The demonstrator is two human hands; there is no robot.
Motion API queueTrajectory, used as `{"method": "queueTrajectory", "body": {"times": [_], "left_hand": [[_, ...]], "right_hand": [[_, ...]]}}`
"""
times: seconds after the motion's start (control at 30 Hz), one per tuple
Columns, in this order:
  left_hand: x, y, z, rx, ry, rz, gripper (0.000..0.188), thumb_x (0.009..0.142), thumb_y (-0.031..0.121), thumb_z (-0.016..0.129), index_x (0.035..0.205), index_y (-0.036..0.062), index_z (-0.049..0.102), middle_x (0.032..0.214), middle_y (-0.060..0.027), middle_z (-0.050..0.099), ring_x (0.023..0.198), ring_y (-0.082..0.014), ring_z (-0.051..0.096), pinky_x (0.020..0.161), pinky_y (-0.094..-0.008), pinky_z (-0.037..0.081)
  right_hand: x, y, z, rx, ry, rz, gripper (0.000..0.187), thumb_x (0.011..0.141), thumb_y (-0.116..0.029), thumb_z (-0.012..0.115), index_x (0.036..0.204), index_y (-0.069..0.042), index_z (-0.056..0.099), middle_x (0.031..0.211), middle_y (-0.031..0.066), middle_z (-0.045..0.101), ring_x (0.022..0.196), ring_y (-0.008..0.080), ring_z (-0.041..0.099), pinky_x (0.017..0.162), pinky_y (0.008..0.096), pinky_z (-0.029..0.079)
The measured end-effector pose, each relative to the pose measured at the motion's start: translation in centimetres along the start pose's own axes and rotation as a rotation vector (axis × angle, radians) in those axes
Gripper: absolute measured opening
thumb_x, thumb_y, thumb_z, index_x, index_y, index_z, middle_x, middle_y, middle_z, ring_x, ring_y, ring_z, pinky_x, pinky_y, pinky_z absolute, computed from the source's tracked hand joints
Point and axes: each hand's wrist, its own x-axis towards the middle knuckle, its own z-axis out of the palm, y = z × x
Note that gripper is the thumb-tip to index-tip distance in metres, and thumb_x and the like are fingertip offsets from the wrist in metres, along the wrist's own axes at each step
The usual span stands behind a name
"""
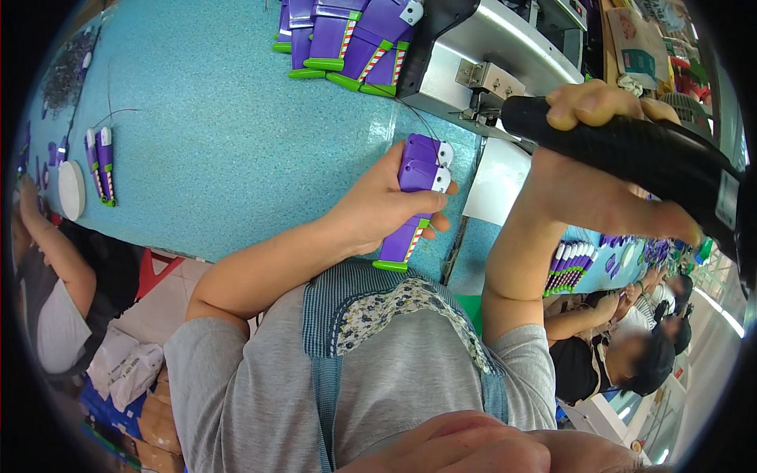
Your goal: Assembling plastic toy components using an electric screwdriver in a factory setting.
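Observation:
My left hand (386, 201) is closed around purple plastic toy parts (419, 175), with the thumb pressed on top. They have white round joints at one end, and a red-and-white striped edge and green tip at the other. They are held above the blue table. A thin dark wire (422, 117) runs near their upper end. Raised at the right, my right hand (607, 173) grips a thick black handheld tool (623, 142). Its exact kind I cannot make out, and its far right end runs into the dark rim.
A stack of similar purple parts (339, 39) lies at the far edge beside a metal machine (481, 63). White paper (498, 181) is near my right wrist. Two more purple parts (100, 162) and a white disc (71, 191) lie left. Co-workers (623, 347) sit at the right; another person's arm (59, 244) shows left.

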Motion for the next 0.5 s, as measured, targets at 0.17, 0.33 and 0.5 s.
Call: {"method": "queueTrajectory", "body": {"times": [0.17, 0.33, 0.5], "left_hand": [[-0.1, -0.1, 0.1, 0.071, -0.023, 0.011, 0.046, 0.082, -0.001, 0.062, 0.12, 0.0045, 0.037, 0.101, -0.012, 0.061, 0.069, -0.0184, 0.064, 0.056, -0.0309, 0.053], [-0.3, 0.1, 0.5, 0.091, -0.056, 0.01, 0.044, 0.082, -0.001, 0.062, 0.119, 0.0024, 0.038, 0.094, -0.0095, 0.061, 0.066, -0.0156, 0.063, 0.053, -0.0284, 0.052], [-0.8, 0.4, 0.6, 0.209, -0.013, -0.041, 0.046, 0.082, 0.003, 0.067, 0.119, 0.0032, 0.04, 0.09, -0.008, 0.06, 0.066, -0.015, 0.062, 0.056, -0.0278, 0.052]], "right_hand": [[-2.2, -1.0, 2.5, -0.036, 0.069, 0.031, 0.094, 0.073, -0.086, 0.037, 0.122, -0.006, 0.05, 0.077, 0.0133, 0.057, 0.062, 0.0238, 0.054, 0.061, 0.0362, 0.043], [-3.4, -0.7, 4.4, -0.111, 0.127, 0.022, 0.092, 0.074, -0.085, 0.036, 0.12, -0.006, 0.049, 0.073, 0.014, 0.057, 0.051, 0.0227, 0.052, 0.052, 0.0363, 0.043], [-4.1, 0.2, 4.5, -0.123, 0.053, 0.025, 0.092, 0.074, -0.084, 0.037, 0.12, -0.006, 0.047, 0.071, 0.0144, 0.057, 0.049, 0.0224, 0.051, 0.049, 0.034, 0.042]]}}
